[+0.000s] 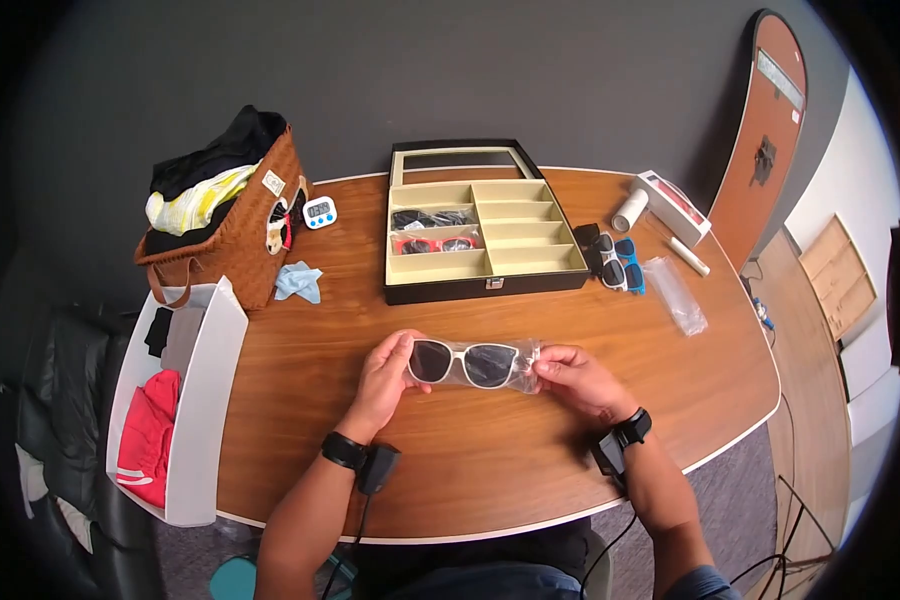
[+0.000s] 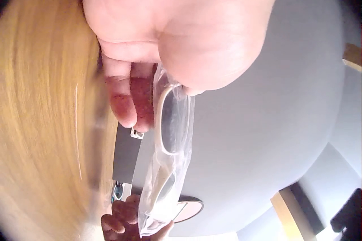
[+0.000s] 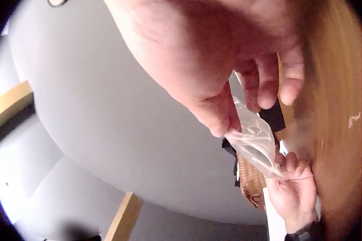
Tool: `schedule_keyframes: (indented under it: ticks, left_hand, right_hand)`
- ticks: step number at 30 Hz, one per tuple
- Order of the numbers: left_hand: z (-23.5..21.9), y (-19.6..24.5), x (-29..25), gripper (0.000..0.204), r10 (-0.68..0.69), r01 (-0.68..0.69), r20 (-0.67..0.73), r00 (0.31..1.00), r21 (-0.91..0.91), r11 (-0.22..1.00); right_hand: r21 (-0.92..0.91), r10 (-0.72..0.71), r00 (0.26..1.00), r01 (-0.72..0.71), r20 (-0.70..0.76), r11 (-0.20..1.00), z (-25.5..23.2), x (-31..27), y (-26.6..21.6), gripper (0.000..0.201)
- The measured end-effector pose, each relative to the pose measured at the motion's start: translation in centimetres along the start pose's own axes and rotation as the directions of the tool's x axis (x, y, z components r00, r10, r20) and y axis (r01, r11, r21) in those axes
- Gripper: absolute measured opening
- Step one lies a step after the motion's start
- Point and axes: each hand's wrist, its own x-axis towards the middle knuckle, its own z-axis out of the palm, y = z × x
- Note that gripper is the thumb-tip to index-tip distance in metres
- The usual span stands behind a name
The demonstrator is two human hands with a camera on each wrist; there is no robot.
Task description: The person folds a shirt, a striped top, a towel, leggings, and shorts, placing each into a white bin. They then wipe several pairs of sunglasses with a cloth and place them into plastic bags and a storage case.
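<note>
White-framed sunglasses (image 1: 462,364) with dark lenses lie inside a clear plastic sleeve (image 1: 526,366), held level above the table's front half. My left hand (image 1: 383,378) grips the left end of the sleeve and glasses between thumb and fingers. At the other end my right hand (image 1: 582,380) pinches the loose plastic. The left wrist view shows the sunglasses (image 2: 173,119) edge-on in the sleeve, with the thumb on one side. In the right wrist view the crinkled plastic sleeve (image 3: 251,139) stretches between both hands.
Behind the hands stands an open display case (image 1: 490,285) with bagged glasses in two compartments. White and blue sunglasses (image 1: 625,265), an empty plastic sleeve (image 1: 676,297) and a white box (image 1: 673,206) lie right. A brown basket (image 1: 225,240), timer (image 1: 320,212), blue cloth (image 1: 298,283) and white bin (image 1: 195,440) stand left.
</note>
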Motion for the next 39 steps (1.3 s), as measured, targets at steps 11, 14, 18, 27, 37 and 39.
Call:
schedule_keyframes:
  ticks: [11, 14, 18, 27, 37, 39]
  left_hand:
    - [0.1, 0.3, -0.2, 0.035, -0.019, 0.017, 0.032, 0.999, 0.051, 0.999]
    - [0.1, -0.1, -0.2, 0.036, -0.013, 0.004, 0.091, 0.996, 0.108, 0.994]
    - [0.3, 0.0, -0.3, 0.037, -0.009, -0.008, 0.111, 0.994, 0.148, 0.989]
    - [0.6, -0.5, -0.2, 0.036, 0.051, -0.055, 0.037, 0.998, 0.143, 0.988]
    - [-0.1, 0.0, 0.0, 0.030, 0.218, -0.180, -0.246, 0.945, 0.165, 0.970]
    - [0.3, -0.2, 0.0, 0.029, 0.149, -0.123, -0.147, 0.978, 0.172, 0.977]
  right_hand:
    - [-0.140, -0.157, 0.983, 0.144, -0.091, 0.980, 1.1, 0.3, -0.3, 0.024]
    - [-0.192, -0.173, 0.980, 0.151, -0.102, 0.970, 1.1, 0.3, -0.3, 0.024]
    - [-0.232, -0.111, 0.993, 0.101, -0.030, 0.967, 1.6, 0.6, 0.6, 0.021]
    - [-0.436, -0.203, 0.979, 0.193, 0.025, 0.879, 0.5, 0.7, 0.7, 0.007]
    - [-0.078, -0.356, 0.817, 0.362, -0.453, 0.929, -6.9, -2.0, -5.1, 0.007]
    - [-0.160, -0.387, 0.721, 0.365, -0.575, 0.917, -9.2, -1.2, -4.5, 0.006]
